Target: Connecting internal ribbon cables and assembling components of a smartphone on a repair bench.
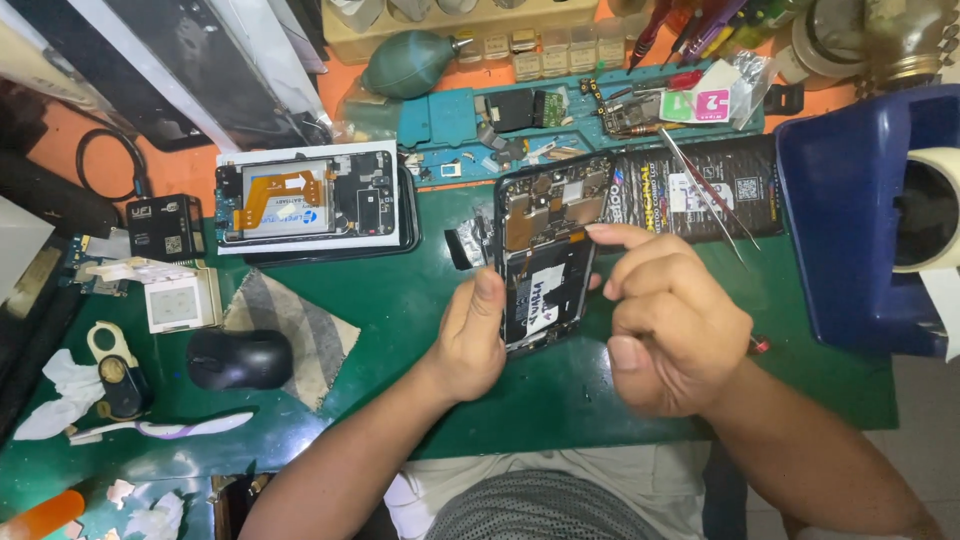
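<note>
My left hand (472, 335) holds an opened black phone frame (545, 255) upright by its left edge, thumb on the rim. Its inside faces me, with circuit boards at the top and a white sticker lower down. My right hand (668, 320) is curled at the frame's right edge, index finger stretched across the upper middle of the frame; whether it pinches anything is hidden. Metal tweezers (705, 195) lie just behind it on a black battery pack (690, 185).
A second opened phone (310, 200) lies at back left on the green mat (400, 290). A black mouse (238, 358) sits on a grey cloth at left. A teal parts tray (450, 115), a green air blower (410, 62) and a blue bin (860, 220) ring the work area.
</note>
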